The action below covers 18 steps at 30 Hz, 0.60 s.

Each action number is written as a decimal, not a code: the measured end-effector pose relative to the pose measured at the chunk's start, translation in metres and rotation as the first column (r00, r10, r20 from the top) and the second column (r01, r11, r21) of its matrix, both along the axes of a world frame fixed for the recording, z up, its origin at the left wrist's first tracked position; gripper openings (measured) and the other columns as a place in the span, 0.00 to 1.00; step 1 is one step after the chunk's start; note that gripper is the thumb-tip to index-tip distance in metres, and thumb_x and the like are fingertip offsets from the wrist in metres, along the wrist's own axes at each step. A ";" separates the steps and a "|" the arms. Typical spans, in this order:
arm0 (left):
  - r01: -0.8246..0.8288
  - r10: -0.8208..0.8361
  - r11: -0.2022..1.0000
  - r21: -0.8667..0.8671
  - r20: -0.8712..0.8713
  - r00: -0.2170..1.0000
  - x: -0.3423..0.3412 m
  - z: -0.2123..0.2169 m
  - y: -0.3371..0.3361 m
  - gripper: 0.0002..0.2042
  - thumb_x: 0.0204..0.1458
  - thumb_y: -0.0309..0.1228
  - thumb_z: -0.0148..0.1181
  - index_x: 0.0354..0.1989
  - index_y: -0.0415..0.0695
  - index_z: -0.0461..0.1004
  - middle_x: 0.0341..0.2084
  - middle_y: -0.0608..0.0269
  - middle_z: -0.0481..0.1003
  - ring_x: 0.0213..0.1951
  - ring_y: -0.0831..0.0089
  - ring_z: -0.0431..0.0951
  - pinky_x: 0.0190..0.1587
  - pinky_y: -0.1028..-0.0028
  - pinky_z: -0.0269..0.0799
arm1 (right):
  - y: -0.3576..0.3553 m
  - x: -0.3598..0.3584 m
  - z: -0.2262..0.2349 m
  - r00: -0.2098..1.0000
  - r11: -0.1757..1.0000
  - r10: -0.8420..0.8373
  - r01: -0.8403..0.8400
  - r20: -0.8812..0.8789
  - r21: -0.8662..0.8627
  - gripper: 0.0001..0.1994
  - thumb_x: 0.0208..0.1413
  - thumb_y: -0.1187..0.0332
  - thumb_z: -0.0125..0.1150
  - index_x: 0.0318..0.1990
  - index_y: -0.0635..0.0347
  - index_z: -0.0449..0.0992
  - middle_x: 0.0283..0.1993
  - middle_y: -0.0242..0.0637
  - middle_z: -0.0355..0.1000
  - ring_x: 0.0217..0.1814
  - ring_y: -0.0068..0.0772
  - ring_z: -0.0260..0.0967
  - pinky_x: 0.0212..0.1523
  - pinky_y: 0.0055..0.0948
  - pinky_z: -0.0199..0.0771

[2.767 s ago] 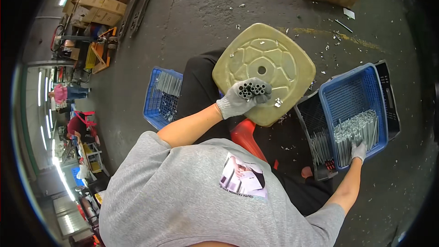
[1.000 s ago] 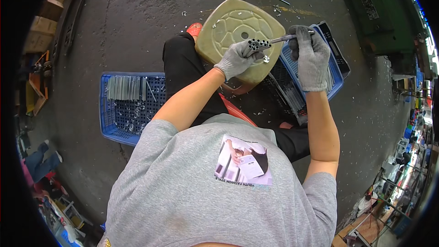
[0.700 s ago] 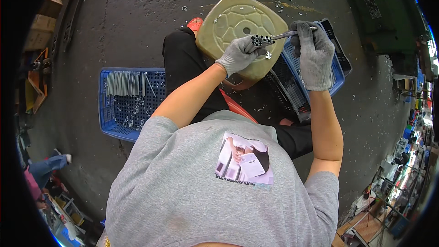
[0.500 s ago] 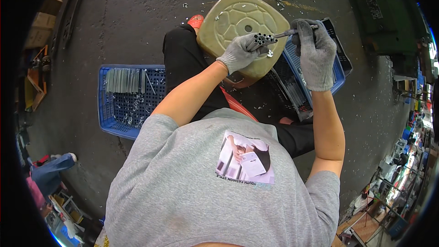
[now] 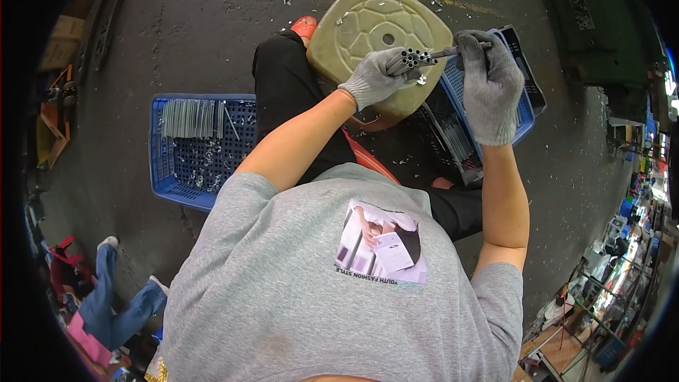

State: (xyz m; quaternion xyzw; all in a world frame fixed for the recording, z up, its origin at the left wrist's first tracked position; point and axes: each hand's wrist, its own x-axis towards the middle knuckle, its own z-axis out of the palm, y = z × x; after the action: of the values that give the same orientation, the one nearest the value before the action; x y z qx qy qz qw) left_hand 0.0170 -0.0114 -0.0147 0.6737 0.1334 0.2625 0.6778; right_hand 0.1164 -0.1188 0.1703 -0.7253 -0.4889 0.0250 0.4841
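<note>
My gloved left hand (image 5: 375, 79) is wrapped round a bundle of thin metal tubes (image 5: 419, 59), above the near part of an olive plastic stool (image 5: 364, 14). The tubes' open round ends point to the right. In my gloved right hand (image 5: 493, 88) is a slim dark rod-like tool (image 5: 450, 51), pinched between thumb and fingers. Its thin end reaches left to the tube ends; whether it sits inside one I cannot tell. Small shiny metal scraps (image 5: 421, 80) cling near the stool's edge, under the tubes.
At left, a blue plastic basket (image 5: 163, 185) holds a row of metal tubes (image 5: 191, 119) and loose shavings. Another blue basket (image 5: 525, 126) and a black crate (image 5: 539, 95) stand under my right hand. Behind me at lower left are a person's jeans-clad legs (image 5: 106, 311).
My hands stay close together, with the tool's visible length between them slightly shorter and more level. The person at lower left has moved, and both legs now show.
</note>
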 end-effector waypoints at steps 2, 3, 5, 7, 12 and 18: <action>0.004 -0.005 1.000 -0.019 -0.001 1.000 -0.002 0.009 0.001 0.18 0.47 0.10 0.52 0.44 0.40 0.76 0.36 0.67 0.80 0.37 0.81 0.80 0.42 0.84 0.77 | 0.001 -0.006 0.010 1.000 1.000 0.010 -0.010 0.014 0.015 0.05 0.57 0.73 0.60 0.37 0.64 0.78 0.24 0.29 0.73 0.19 0.18 0.58 0.22 0.18 0.59; 0.015 -0.015 0.999 -0.038 0.002 1.000 -0.002 0.014 0.000 0.18 0.47 0.10 0.52 0.44 0.40 0.76 0.37 0.67 0.80 0.38 0.81 0.80 0.42 0.84 0.77 | 0.000 -0.009 0.019 0.999 0.999 0.014 -0.015 0.031 0.030 0.05 0.58 0.72 0.59 0.37 0.64 0.78 0.25 0.29 0.73 0.20 0.17 0.59 0.22 0.17 0.60; 0.037 -0.036 0.996 -0.076 0.007 0.999 -0.002 0.020 -0.003 0.18 0.47 0.09 0.51 0.44 0.40 0.76 0.37 0.66 0.80 0.38 0.81 0.80 0.43 0.84 0.77 | -0.001 -0.013 0.029 0.998 0.998 0.021 -0.025 0.066 0.060 0.07 0.60 0.70 0.58 0.38 0.65 0.78 0.26 0.30 0.73 0.22 0.15 0.61 0.24 0.15 0.62; 0.038 -0.035 0.995 -0.095 0.032 0.999 -0.003 0.016 -0.003 0.18 0.47 0.09 0.51 0.44 0.40 0.76 0.38 0.66 0.80 0.38 0.81 0.80 0.43 0.84 0.78 | 0.001 -0.010 0.021 1.000 0.999 0.001 0.000 -0.024 0.042 0.06 0.59 0.71 0.58 0.38 0.64 0.78 0.25 0.30 0.73 0.22 0.15 0.61 0.23 0.15 0.62; 0.038 -0.029 0.993 -0.116 0.078 0.997 -0.001 0.010 -0.001 0.18 0.47 0.09 0.51 0.45 0.40 0.77 0.39 0.66 0.80 0.38 0.81 0.80 0.44 0.84 0.78 | 0.005 0.000 0.007 0.940 0.995 -0.097 0.084 -0.326 -0.054 0.06 0.58 0.71 0.59 0.37 0.63 0.79 0.23 0.29 0.72 0.21 0.17 0.61 0.22 0.17 0.60; -0.025 0.025 1.000 -0.012 0.052 0.998 0.003 0.007 -0.002 0.11 0.47 0.14 0.58 0.38 0.42 0.76 0.31 0.71 0.77 0.30 0.82 0.72 0.36 0.82 0.72 | 0.004 0.001 0.005 0.914 0.990 -0.135 0.108 -0.382 -0.090 0.06 0.59 0.70 0.58 0.37 0.63 0.79 0.23 0.29 0.72 0.20 0.16 0.61 0.21 0.16 0.59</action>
State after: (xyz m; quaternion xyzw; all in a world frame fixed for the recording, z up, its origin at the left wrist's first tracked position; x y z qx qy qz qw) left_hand 0.0195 -0.0135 -0.0081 0.6610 0.1256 0.2875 0.6816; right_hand 0.1173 -0.1151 0.1751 -0.7508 -0.3366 0.1538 0.5471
